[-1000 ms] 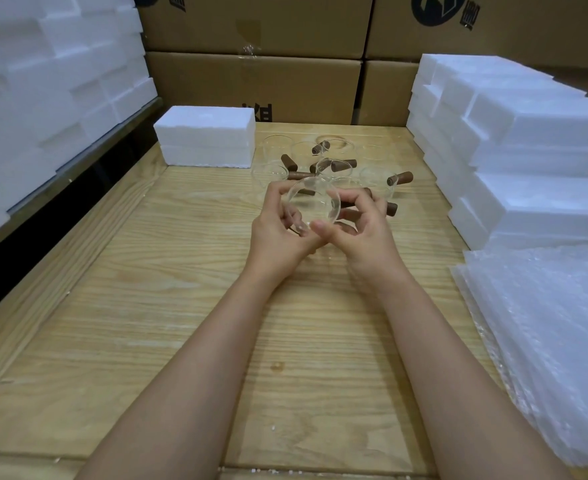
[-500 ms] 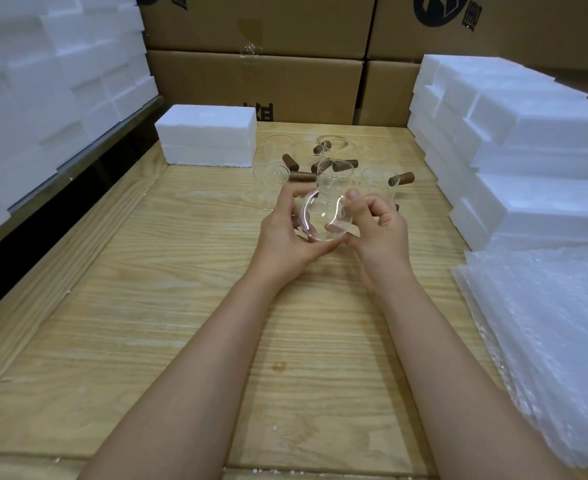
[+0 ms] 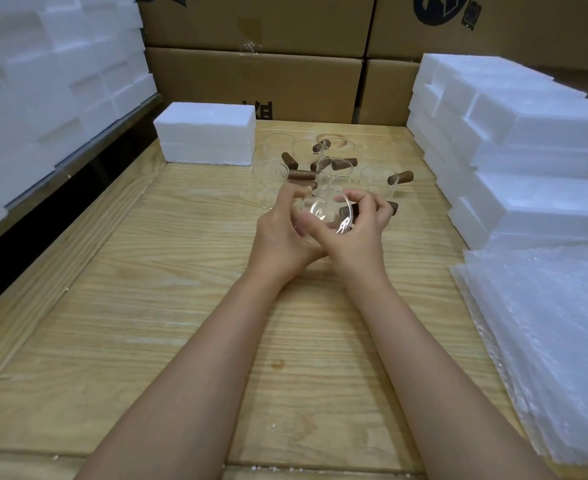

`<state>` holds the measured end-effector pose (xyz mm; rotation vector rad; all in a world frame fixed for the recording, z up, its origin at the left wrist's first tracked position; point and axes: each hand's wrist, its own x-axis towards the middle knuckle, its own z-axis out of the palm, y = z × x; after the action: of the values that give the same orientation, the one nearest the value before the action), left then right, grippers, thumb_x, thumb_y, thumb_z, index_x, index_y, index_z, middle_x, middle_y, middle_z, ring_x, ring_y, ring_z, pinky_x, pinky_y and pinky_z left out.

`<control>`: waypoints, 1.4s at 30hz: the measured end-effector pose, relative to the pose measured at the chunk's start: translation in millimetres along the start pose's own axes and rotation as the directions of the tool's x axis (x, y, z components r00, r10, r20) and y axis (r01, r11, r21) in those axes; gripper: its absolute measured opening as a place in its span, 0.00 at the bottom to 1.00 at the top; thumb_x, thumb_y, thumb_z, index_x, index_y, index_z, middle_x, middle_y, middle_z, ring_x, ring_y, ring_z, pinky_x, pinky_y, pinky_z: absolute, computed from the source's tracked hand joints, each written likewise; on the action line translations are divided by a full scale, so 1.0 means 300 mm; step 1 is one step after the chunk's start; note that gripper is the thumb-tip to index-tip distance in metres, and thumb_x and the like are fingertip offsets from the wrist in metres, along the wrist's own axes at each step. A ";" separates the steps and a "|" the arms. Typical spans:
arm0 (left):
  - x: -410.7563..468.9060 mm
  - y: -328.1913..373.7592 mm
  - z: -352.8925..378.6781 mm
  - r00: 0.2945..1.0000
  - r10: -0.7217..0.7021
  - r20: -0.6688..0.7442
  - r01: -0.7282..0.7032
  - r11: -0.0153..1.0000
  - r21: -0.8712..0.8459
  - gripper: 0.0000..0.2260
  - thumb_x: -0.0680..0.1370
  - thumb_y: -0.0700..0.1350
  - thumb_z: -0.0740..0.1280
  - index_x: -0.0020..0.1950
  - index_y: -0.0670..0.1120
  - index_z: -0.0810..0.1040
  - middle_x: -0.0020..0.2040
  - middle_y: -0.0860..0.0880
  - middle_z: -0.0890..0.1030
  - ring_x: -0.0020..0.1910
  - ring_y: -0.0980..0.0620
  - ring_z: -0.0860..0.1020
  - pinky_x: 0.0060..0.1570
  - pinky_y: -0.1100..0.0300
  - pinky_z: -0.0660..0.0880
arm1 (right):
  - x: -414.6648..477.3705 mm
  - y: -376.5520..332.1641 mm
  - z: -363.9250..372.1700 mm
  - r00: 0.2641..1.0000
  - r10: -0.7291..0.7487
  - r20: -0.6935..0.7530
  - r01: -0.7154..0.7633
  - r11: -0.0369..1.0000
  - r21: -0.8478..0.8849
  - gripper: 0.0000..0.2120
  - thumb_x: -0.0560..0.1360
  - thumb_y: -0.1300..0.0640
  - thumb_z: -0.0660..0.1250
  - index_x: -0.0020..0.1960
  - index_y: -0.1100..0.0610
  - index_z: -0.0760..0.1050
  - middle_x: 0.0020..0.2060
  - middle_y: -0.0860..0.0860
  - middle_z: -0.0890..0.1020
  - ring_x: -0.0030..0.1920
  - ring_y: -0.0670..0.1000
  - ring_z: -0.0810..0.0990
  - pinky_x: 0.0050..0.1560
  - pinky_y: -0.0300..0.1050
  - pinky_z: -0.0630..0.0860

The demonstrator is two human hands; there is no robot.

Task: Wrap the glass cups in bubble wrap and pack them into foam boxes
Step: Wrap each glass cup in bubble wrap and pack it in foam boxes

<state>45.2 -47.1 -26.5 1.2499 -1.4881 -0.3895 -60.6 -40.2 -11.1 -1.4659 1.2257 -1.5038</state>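
Left hand (image 3: 278,233) and right hand (image 3: 363,233) grip a bare glass cup (image 3: 323,211).
Held well left of the bubble wrap (image 3: 545,341); smooth, unwrapped glass could slip and crack on the desk (image 3: 181,306).

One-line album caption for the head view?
Left hand and right hand hold a glass cup over the table, bubble wrap nearby.

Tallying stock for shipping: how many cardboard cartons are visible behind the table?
4, stacked two high behind the table: upper-left carton, upper-right carton, lower-left carton, lower-right carton. The foam boxes may hide more.
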 end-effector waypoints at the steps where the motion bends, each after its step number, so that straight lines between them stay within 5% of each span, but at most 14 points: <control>1: 0.000 0.002 0.000 1.000 0.013 -0.001 -0.013 1.000 0.018 0.25 0.64 0.47 0.77 0.53 0.56 0.68 0.29 0.55 0.72 0.29 0.64 0.74 0.31 0.75 0.65 | -0.003 -0.002 0.001 1.000 -0.010 0.010 0.010 1.000 -0.001 0.27 0.61 0.53 0.81 0.52 0.46 0.67 0.61 0.49 0.58 0.61 0.49 0.71 0.57 0.31 0.72; 4: -0.001 0.012 -0.004 0.999 0.030 0.018 -0.031 0.997 0.069 0.25 0.64 0.48 0.74 0.58 0.49 0.71 0.29 0.60 0.70 0.31 0.69 0.74 0.32 0.78 0.65 | -0.010 -0.009 0.010 0.999 -0.051 -0.010 0.051 0.999 0.005 0.27 0.60 0.53 0.81 0.50 0.41 0.68 0.61 0.49 0.57 0.66 0.51 0.68 0.62 0.36 0.70; 8: -0.008 0.023 -0.010 0.999 0.030 0.029 -0.032 0.995 0.099 0.24 0.67 0.48 0.75 0.60 0.48 0.71 0.30 0.57 0.72 0.31 0.62 0.73 0.31 0.72 0.66 | -0.018 -0.016 0.022 0.993 -0.059 -0.098 0.059 0.998 0.002 0.21 0.62 0.51 0.80 0.46 0.43 0.69 0.58 0.49 0.58 0.62 0.48 0.69 0.61 0.38 0.72; 15: -0.011 0.030 -0.012 0.997 0.027 0.073 -0.037 0.991 0.128 0.28 0.64 0.44 0.77 0.60 0.48 0.69 0.33 0.54 0.72 0.32 0.56 0.73 0.34 0.58 0.70 | -0.012 -0.031 0.017 0.990 -0.085 -0.110 0.079 0.995 -0.058 0.08 0.76 0.50 0.67 0.42 0.50 0.69 0.54 0.52 0.59 0.51 0.30 0.63 0.47 0.21 0.64; 17: -0.010 0.030 -0.013 0.997 0.016 0.077 -0.026 0.991 0.131 0.29 0.63 0.44 0.77 0.60 0.48 0.69 0.34 0.54 0.74 0.33 0.52 0.75 0.37 0.55 0.74 | -0.008 -0.030 0.016 0.989 -0.094 -0.113 0.086 0.994 -0.074 0.09 0.79 0.52 0.61 0.42 0.55 0.69 0.54 0.53 0.59 0.54 0.35 0.64 0.54 0.27 0.68; 20: -0.012 0.036 -0.015 0.998 0.001 0.068 -0.007 0.995 0.098 0.30 0.60 0.52 0.73 0.60 0.49 0.69 0.34 0.54 0.76 0.33 0.51 0.77 0.38 0.56 0.75 | -0.004 -0.021 0.017 0.986 -0.107 -0.129 0.098 0.993 -0.071 0.13 0.82 0.55 0.55 0.46 0.62 0.73 0.54 0.54 0.59 0.58 0.53 0.67 0.63 0.54 0.71; 22: -0.012 0.037 -0.015 0.998 -0.006 0.065 0.002 0.998 0.061 0.30 0.59 0.57 0.70 0.57 0.52 0.68 0.34 0.53 0.78 0.32 0.53 0.78 0.37 0.57 0.75 | -0.008 -0.020 0.016 0.980 -0.142 -0.139 0.133 0.988 -0.072 0.16 0.82 0.54 0.53 0.50 0.62 0.75 0.55 0.54 0.59 0.57 0.52 0.68 0.63 0.56 0.71; 27: -0.011 0.023 -0.017 0.997 -0.001 0.072 0.003 0.999 -0.032 0.26 0.58 0.59 0.72 0.49 0.62 0.62 0.32 0.54 0.78 0.29 0.59 0.77 0.33 0.67 0.73 | -0.020 -0.013 0.008 0.975 -0.200 -0.095 0.193 0.978 -0.084 0.16 0.79 0.53 0.54 0.54 0.61 0.77 0.57 0.53 0.59 0.56 0.43 0.64 0.67 0.51 0.68; 31: -0.009 0.024 -0.019 0.998 -0.046 0.048 0.049 0.997 -0.067 0.26 0.57 0.62 0.72 0.49 0.58 0.65 0.31 0.55 0.79 0.29 0.61 0.77 0.32 0.66 0.72 | -0.028 -0.007 0.005 0.959 -0.277 -0.059 0.270 0.957 -0.102 0.13 0.77 0.55 0.61 0.56 0.62 0.77 0.59 0.54 0.58 0.58 0.48 0.65 0.54 0.24 0.66; 36: -0.012 0.028 -0.019 0.995 -0.089 0.042 0.093 0.992 -0.089 0.30 0.57 0.64 0.69 0.52 0.54 0.64 0.32 0.57 0.79 0.30 0.60 0.77 0.31 0.69 0.70 | -0.040 0.005 0.007 0.946 -0.323 -0.029 0.319 0.943 -0.095 0.18 0.71 0.61 0.73 0.59 0.63 0.75 0.63 0.54 0.56 0.46 0.26 0.70 0.45 0.20 0.67; 39: -0.011 0.023 -0.017 0.997 -0.074 0.031 0.076 0.994 -0.074 0.27 0.60 0.60 0.72 0.51 0.55 0.63 0.34 0.50 0.80 0.33 0.57 0.77 0.33 0.66 0.71 | -0.041 0.009 0.005 0.954 -0.298 -0.001 0.297 0.950 -0.096 0.21 0.69 0.59 0.76 0.60 0.57 0.75 0.67 0.54 0.55 0.58 0.38 0.71 0.53 0.23 0.67; 42: -0.006 0.017 -0.015 0.999 -0.039 -0.001 0.038 0.996 -0.081 0.27 0.63 0.54 0.79 0.49 0.61 0.62 0.35 0.53 0.80 0.33 0.59 0.78 0.34 0.67 0.72 | -0.040 0.002 0.009 0.967 -0.254 -0.001 0.254 0.967 -0.020 0.23 0.70 0.54 0.74 0.63 0.52 0.73 0.68 0.51 0.57 0.51 0.32 0.72 0.52 0.25 0.70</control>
<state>46.5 -42.0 -21.9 1.2160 -1.4340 -0.4690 -56.4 -29.5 -15.9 -1.6859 1.0886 -1.6652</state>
